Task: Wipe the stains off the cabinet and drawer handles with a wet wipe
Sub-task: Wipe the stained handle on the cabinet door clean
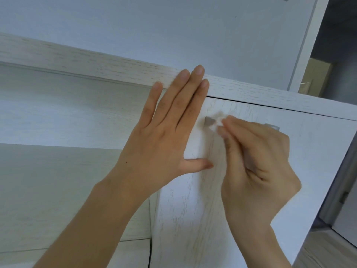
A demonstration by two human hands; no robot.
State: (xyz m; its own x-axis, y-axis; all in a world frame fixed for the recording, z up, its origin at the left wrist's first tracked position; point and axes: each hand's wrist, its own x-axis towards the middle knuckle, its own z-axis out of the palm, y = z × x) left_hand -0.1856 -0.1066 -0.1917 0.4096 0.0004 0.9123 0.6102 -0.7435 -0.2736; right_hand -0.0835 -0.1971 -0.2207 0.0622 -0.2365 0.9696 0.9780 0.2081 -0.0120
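A white wood-grain cabinet door [241, 171] fills the lower right of the frame, with a dark gap line along its top edge. Its metal handle [209, 121] sits just right of centre; one grey end shows there, and another bit of metal peeks out further right above the knuckles, the stretch between being hidden.

The right hand [257, 167] reaches up from the lower right, its fingers [227, 130] curled and pinching a small white wet wipe [218, 123] against the left end of the handle. The wipe is blurred, so its folds cannot be made out.

The left hand [166, 132] lies flat at centre frame, fingers straight and close together, thumb spread out to the right. Its fingertips reach over the pale top rail [77, 59] of the cabinet, while the palm presses on the door's left edge.

No writing or label can be read anywhere. At upper right a white frame [307, 45] borders a dark opening.
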